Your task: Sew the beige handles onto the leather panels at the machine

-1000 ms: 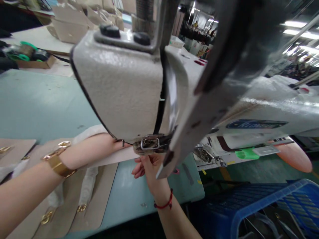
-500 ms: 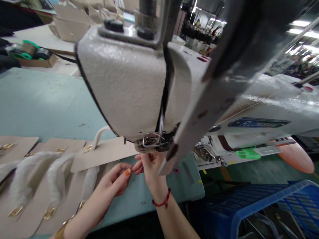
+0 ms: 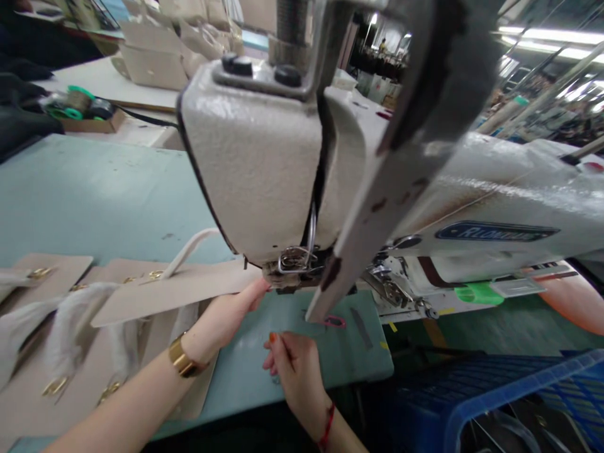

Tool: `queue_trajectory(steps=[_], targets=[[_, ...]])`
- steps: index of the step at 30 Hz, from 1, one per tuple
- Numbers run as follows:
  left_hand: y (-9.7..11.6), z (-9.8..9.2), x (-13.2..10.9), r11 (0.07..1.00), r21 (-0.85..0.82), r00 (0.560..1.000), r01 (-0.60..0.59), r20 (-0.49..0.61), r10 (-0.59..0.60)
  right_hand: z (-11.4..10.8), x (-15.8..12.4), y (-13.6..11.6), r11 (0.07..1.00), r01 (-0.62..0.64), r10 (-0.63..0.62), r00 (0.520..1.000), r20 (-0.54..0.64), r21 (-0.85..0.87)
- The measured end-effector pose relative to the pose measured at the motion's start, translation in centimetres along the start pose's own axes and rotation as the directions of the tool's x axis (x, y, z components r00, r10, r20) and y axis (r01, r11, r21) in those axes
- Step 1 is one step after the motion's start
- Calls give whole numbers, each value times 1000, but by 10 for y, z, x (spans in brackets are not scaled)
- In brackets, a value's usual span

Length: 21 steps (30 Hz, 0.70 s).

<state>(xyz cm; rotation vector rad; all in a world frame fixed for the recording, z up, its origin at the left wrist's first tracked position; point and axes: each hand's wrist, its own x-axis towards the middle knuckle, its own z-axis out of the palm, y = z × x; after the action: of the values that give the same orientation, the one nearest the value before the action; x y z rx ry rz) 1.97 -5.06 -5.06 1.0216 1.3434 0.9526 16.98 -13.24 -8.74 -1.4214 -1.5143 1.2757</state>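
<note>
**Item: beige panel** (image 3: 174,292). Flat, stiff, elongated piece with a pale strap handle (image 3: 189,248) arching off its far edge on gold fittings.
- Position: lifted off the teal table (image 3: 94,195), left of centre.
- Long axis: runs left to right, with the right end a little farther away. That end points into the presser foot (image 3: 295,261) beneath the sewing machine head (image 3: 264,163) and sits just against it.

**Left hand** (image 3: 226,314). Gold bracelet (image 3: 182,358) at the wrist.
- Grip: closed on the panel's near right corner, with one finger stretched along the edge toward the foot.
- Relation: almost the whole panel extends leftward from the grip. Only a short tip lies between the fingers and the foot.

**Right hand** (image 3: 292,365). Red cord (image 3: 328,428) at the wrist.
- Position: low over the table's near edge, right of the left hand and apart from the panel.
- Grip: fingers loosely curled, orange thumbnail up. Cannot tell whether anything is pinched.

**Surroundings**
- More beige panels (image 3: 70,384) overlap at near left, with wrapped handles.
- A small pink object (image 3: 335,322) lies on the table below the machine.
- A blue crate (image 3: 495,402) stands at near right.
- A box of thread spools (image 3: 80,110) sits at far left.
</note>
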Motion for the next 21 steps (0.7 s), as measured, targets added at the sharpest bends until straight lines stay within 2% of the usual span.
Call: queue_trajectory(steps=[4,7,15,21], targets=[[1,5,4,998,-65,998,19,56,-16,2,-12,23,942,133,-125,991,47,-307],[2,6,5,992,-125,998,31,65,-23,4,-12,30,865,223,-208,975,83,-449],[6,9,11,977,-213,998,13,58,-1,5,-13,30,833,252,-225,968,114,-493],[-2,16,6,987,-161,997,-7,-73,-5,3,-13,29,841,255,-221,967,127,-477]])
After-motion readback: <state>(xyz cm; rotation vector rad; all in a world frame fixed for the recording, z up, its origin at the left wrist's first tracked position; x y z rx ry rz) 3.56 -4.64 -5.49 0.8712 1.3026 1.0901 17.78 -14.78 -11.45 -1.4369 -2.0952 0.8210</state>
